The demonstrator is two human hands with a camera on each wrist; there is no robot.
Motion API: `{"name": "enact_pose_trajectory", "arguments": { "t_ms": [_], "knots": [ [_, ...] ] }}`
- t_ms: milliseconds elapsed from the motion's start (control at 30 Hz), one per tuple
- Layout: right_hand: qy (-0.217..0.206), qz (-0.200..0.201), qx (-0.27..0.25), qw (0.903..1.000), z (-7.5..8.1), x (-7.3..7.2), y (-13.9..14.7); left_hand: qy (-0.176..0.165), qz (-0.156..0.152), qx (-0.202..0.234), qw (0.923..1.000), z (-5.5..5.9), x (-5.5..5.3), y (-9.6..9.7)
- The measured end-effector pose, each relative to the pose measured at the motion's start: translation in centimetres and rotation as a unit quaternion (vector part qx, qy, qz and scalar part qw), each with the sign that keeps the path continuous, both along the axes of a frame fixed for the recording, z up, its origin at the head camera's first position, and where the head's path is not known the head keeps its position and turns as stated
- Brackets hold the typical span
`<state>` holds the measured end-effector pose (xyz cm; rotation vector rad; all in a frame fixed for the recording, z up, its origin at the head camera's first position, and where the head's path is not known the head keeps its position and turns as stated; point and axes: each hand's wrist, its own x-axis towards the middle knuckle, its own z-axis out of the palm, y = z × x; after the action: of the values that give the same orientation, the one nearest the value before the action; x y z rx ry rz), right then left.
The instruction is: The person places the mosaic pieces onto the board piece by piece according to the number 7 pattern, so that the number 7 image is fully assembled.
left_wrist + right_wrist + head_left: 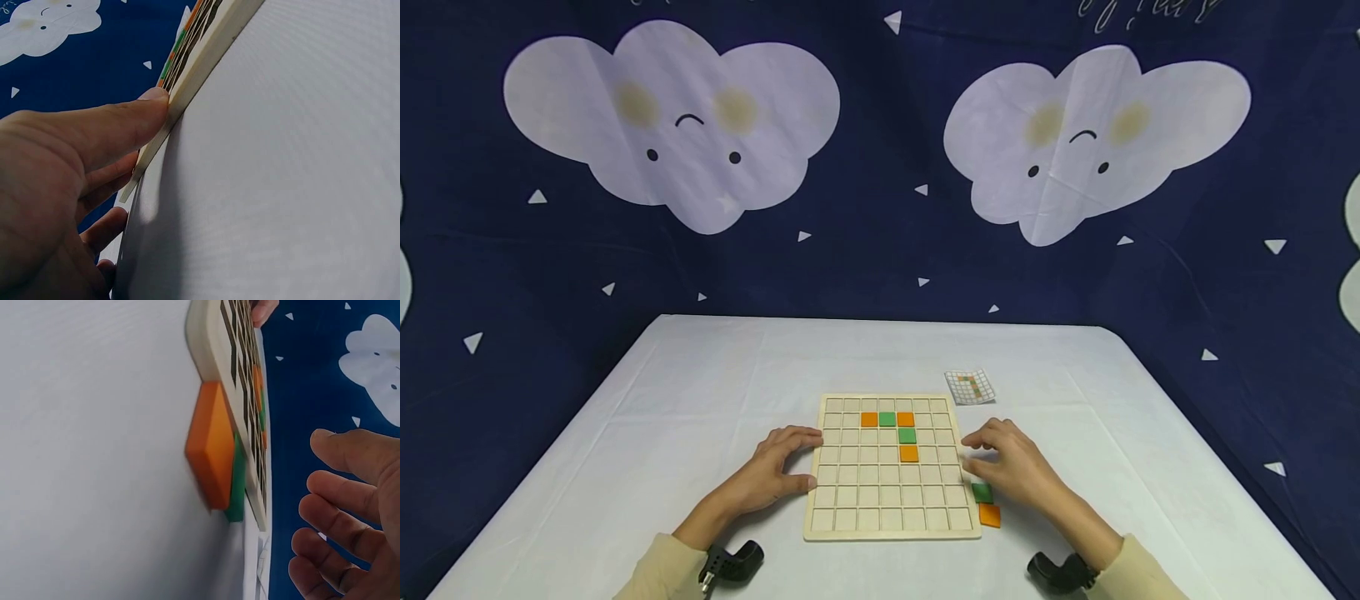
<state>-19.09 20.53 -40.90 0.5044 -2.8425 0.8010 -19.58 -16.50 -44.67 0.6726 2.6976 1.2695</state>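
Observation:
A pale wooden grid board [891,535] lies on the white table. Three tiles sit in a row near its far side: an orange tile [869,419], a green tile [887,419] and another orange tile [906,419]. Below the last come a green tile [907,435] and an orange tile [909,453]. My left hand [771,468] touches the board's left edge with thumb and fingertips. Beside the right edge, my right hand [1017,463] hovers with loosely bent fingers and nothing in them. A loose green tile [982,492] and a loose orange tile [211,447] lie by that edge.
Past the board's far right corner lies a small printed card [970,387] with a coloured grid pattern. Each wrist wears a black device [737,563]. A dark blue cloth [880,258] with clouds hangs behind the table.

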Motion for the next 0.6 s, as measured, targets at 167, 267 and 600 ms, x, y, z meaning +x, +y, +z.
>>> {"name": "enact_pose_trajectory", "arguments": {
  "t_ms": [167,267,600],
  "knots": [
    [0.008,0.000,0.001,1.0000,-0.3,0.3,0.4,0.002,-0.001,0.000,1.0000,0.0,0.0,0.0],
    [0.013,-0.001,0.004,0.9999,-0.5,0.4,0.7,0.000,0.000,0.000,1.0000,0.0,0.0,0.0],
    [-0.008,-0.020,0.017,0.9996,-0.8,1.1,1.3,0.006,-0.001,-0.001,1.0000,0.0,0.0,0.0]
  ]
}}
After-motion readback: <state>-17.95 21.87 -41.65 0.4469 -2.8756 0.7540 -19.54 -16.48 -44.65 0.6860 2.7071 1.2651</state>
